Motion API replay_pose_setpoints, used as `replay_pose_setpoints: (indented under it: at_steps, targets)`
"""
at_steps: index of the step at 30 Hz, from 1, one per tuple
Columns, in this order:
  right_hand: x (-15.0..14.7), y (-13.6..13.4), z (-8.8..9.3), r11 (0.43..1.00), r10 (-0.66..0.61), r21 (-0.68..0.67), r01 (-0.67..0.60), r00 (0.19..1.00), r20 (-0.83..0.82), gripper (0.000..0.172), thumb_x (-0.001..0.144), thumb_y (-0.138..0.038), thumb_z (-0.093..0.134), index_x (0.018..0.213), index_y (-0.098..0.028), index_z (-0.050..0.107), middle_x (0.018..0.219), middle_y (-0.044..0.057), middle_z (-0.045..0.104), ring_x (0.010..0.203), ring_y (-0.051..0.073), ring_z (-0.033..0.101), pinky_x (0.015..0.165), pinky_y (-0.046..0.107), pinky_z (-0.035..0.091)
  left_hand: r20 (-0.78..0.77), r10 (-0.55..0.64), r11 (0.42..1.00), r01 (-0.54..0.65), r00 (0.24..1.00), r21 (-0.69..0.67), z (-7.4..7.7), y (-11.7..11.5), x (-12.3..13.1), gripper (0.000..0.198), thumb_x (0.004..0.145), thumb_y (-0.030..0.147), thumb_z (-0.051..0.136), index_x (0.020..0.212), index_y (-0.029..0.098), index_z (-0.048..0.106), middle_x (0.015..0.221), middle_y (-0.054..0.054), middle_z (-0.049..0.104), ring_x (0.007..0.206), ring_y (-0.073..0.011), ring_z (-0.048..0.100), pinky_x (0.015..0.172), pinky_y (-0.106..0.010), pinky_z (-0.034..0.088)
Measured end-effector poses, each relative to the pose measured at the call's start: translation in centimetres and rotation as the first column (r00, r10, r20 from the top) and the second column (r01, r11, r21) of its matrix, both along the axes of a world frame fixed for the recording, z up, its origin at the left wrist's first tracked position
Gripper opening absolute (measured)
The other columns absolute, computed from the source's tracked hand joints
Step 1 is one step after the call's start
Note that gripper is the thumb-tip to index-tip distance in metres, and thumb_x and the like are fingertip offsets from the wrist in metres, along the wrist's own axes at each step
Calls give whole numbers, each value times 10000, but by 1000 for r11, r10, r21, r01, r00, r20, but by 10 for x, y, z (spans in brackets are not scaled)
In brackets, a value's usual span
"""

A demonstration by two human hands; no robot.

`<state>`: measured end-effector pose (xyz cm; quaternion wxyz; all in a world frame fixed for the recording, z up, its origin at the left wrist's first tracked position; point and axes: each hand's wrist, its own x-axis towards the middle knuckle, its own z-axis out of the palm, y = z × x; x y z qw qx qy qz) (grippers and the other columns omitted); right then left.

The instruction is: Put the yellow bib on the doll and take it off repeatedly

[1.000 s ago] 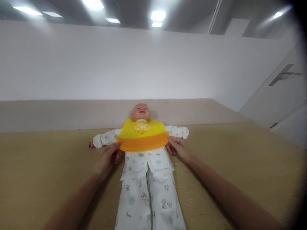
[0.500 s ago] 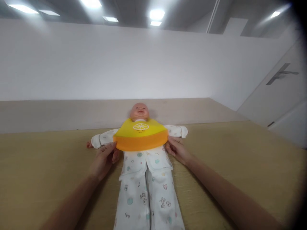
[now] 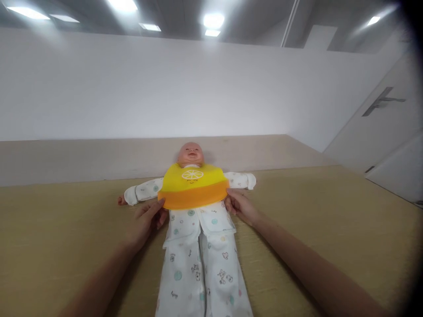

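A baby doll [image 3: 191,154] lies on its back, arms spread, in a white printed top [image 3: 216,219] and white printed trousers [image 3: 181,273]. Over its chest lies a yellow bib [image 3: 211,176] with a citrus-slice print and an orange lower pocket [image 3: 194,198]. My left hand [image 3: 148,218] pinches the pocket's lower left corner between thumb and fingers. At the right corner, my right hand [image 3: 241,206] holds the bib's edge in the same way. Some fingertips of both hands are hidden beneath the bib.
The doll rests on a wooden tabletop [image 3: 313,211]. A pale raised strip [image 3: 82,158] runs along the back, below a white wall [image 3: 148,88]. At the far right is a door with a handle [image 3: 380,101].
The bib's lower corners have come slightly inward and down, and the pocket lies a little narrower. Both hands still grip it. The whole view has shifted slightly.
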<state>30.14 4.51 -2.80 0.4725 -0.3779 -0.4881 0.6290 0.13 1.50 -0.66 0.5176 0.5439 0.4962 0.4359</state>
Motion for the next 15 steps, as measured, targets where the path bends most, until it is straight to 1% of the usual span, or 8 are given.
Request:
replay_pose_setpoints:
  at_steps: [4, 9, 15]
  targets:
    - [0, 1, -2, 999, -9, -34, 9, 1000, 13, 506, 794, -547, 591, 483, -159, 498, 426, -6, 499, 362, 60, 360, 398, 215, 146, -22, 1, 1000, -1, 1000, -8, -1, 0, 1, 516, 888, 513, 481, 486, 189, 476, 460, 13, 419, 473, -122, 294, 500, -283, 186]
    - [0, 0, -1, 999, -25, -39, 27, 999, 34, 472, 783, -505, 600, 476, -155, 521, 432, 0, 501, 367, 65, 368, 392, 213, 152, -52, 46, 999, -46, 998, -11, -2, -1, 2, 505, 857, 527, 514, 480, 194, 468, 461, 12, 429, 467, -123, 311, 498, -280, 195]
    - [1, -2, 3, 997, -37, -68, 39, 999, 35, 432, 747, -473, 625, 471, -151, 537, 450, 3, 522, 378, 64, 389, 403, 207, 203, 32, 37, 999, -36, 999, -36, -3, -1, 3, 492, 862, 512, 520, 489, 192, 488, 460, 11, 449, 468, -124, 333, 494, -278, 212]
